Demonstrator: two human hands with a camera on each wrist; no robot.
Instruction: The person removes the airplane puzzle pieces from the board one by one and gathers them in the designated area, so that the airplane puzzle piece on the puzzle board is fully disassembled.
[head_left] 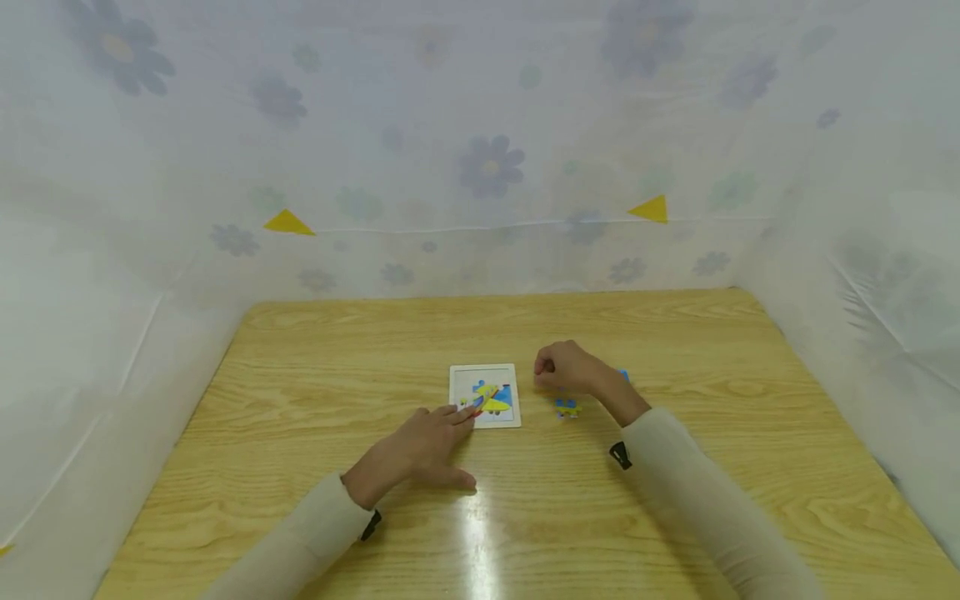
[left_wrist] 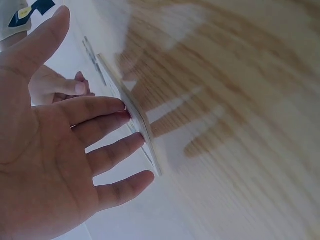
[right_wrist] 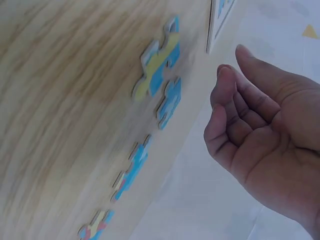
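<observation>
Your left hand (left_wrist: 55,150) fills the left side, palm towards the camera, fingers spread and reaching to the edge of a thin, pale board (left_wrist: 138,108) on the wood-grained surface (left_wrist: 250,165), which carries a dark, finger-shaped reflection. Beyond your thumb, your right hand (left_wrist: 57,89) appears partly hidden, its fingers bent, below a pale sleeve (left_wrist: 10,25).

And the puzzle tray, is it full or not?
Partly full: in the head view, the tray shows bare surface; pieces lie outside it.
</observation>
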